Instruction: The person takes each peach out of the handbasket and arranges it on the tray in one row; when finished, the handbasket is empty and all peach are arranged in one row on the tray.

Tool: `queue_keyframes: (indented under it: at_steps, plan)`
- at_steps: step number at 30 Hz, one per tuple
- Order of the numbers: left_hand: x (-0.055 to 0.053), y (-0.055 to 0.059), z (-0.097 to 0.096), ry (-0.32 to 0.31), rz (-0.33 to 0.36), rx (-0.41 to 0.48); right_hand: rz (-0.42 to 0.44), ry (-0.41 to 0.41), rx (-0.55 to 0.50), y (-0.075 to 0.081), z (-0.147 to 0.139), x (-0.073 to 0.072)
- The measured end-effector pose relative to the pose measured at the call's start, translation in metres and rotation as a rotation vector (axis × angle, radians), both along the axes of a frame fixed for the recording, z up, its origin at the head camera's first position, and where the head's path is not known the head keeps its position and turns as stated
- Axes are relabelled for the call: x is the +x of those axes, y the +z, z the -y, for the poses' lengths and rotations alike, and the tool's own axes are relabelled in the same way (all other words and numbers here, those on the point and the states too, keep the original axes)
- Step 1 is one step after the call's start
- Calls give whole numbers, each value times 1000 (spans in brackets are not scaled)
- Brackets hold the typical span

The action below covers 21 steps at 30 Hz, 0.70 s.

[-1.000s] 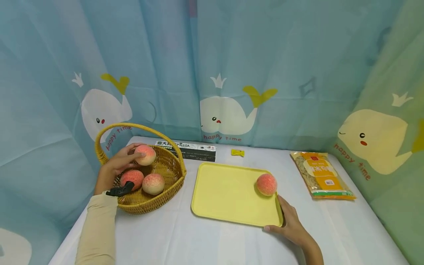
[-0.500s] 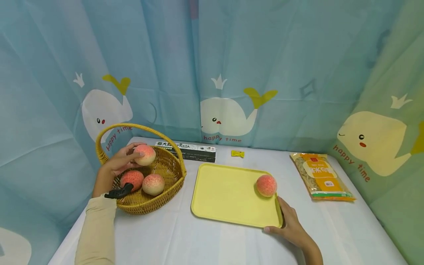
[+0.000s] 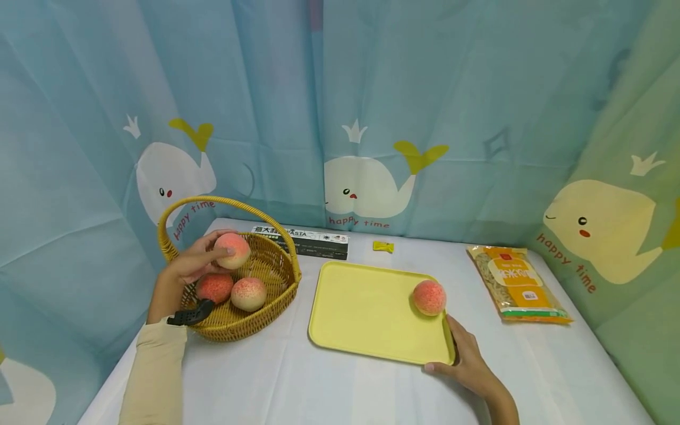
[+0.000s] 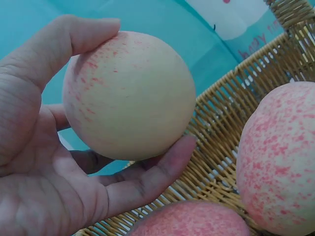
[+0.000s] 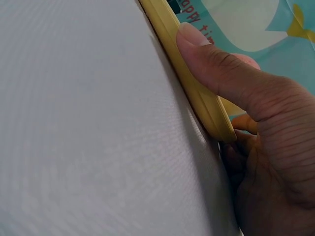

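My left hand [image 3: 198,260] grips a round pink-and-cream peach [image 4: 130,96] over the wicker basket [image 3: 284,304], thumb on top and fingers curled beneath. Lower in the basket lie a redder peach [image 3: 215,288] and a paler, speckled peach [image 3: 248,294]. My right hand [image 3: 467,360] holds the near right corner of a yellow tray [image 3: 372,313]. Its thumb [image 5: 216,61] lies along the tray's front edge, while the other fingers reach round the right side, partly hidden. One pink peach [image 3: 429,297] sits on the tray near its right edge.
The basket's tall handle [image 3: 228,202] arches over it. Behind stands a dark pasta box [image 3: 321,245], with a small yellow wrapped packet [image 3: 383,247] to its right. A bag of noodles [image 3: 515,283] lies right of the tray. Whale-printed curtains [image 3: 366,183] border the table.
The head view has shifted slightly. Both hands keep their holds, and the peach in the left hand stays over the basket at nearly the same spot.
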<state>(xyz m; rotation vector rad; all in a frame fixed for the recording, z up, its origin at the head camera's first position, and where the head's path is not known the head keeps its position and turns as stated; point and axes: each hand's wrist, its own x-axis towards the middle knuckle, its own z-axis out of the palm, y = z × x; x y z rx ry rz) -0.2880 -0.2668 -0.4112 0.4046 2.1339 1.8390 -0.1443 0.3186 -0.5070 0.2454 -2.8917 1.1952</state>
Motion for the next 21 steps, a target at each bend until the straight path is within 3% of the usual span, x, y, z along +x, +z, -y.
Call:
queue_keyframes:
  at_steps: [8, 14, 21]
  plan:
    - [10, 5, -7, -42, -66, -80, -20, 7, 8, -2, 0, 0]
    - [20, 16, -21, -65, -150, -180, 6, -2, 11, -2, 0, -1]
    - [35, 29, -39, -129, -199, -223, -10, 0, 4, -1, 0, -1]
